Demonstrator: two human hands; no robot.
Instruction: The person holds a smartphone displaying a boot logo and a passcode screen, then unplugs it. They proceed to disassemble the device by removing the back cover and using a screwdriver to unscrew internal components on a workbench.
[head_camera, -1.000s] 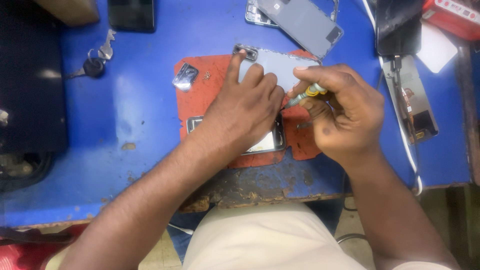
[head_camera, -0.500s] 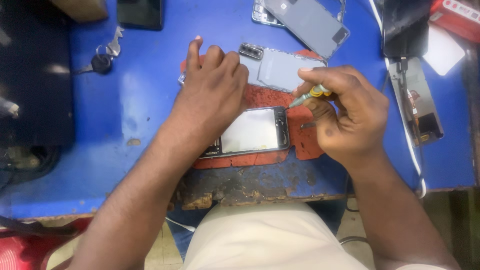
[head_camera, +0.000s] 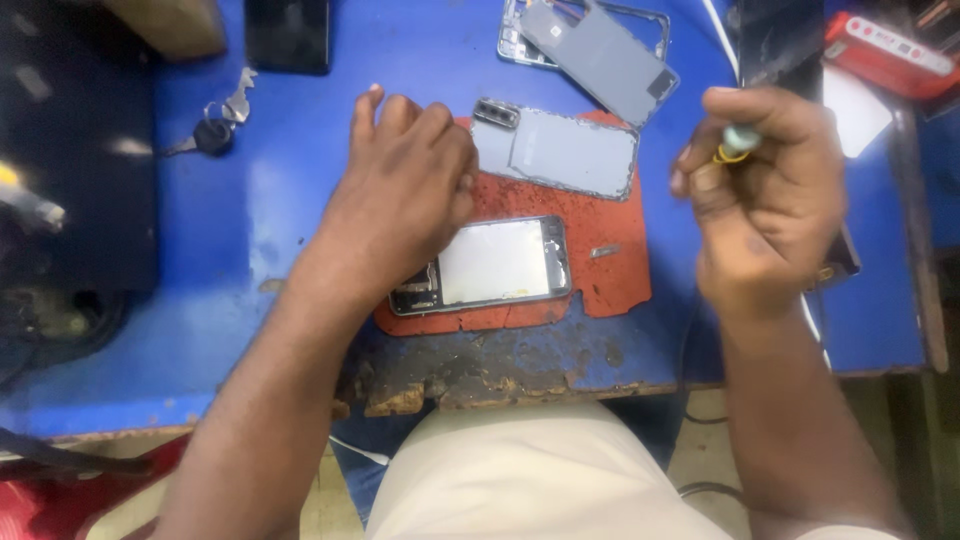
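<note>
An opened phone (head_camera: 495, 264) lies back-side up on a red mat (head_camera: 612, 262) on the blue table. Its grey back cover (head_camera: 560, 152) rests just behind it on the mat. My left hand (head_camera: 400, 195) lies palm down over the mat's left end, fingers curled, covering the phone's left end; what is under the palm is hidden. My right hand (head_camera: 765, 195) is raised to the right of the mat, fist closed around a small screwdriver (head_camera: 737, 143) with a pale cap and a yellow ring.
Another grey back cover on a phone frame (head_camera: 600, 50) lies at the back. A dark phone (head_camera: 288, 32) and keys (head_camera: 215, 125) sit back left, a red box (head_camera: 885, 55) back right. The table's front edge (head_camera: 480, 380) is chipped. A black surface stands at the left.
My left hand slid left off the phone to the mat's left end. My right hand lifted the screwdriver away from the phone, up and to the right.
</note>
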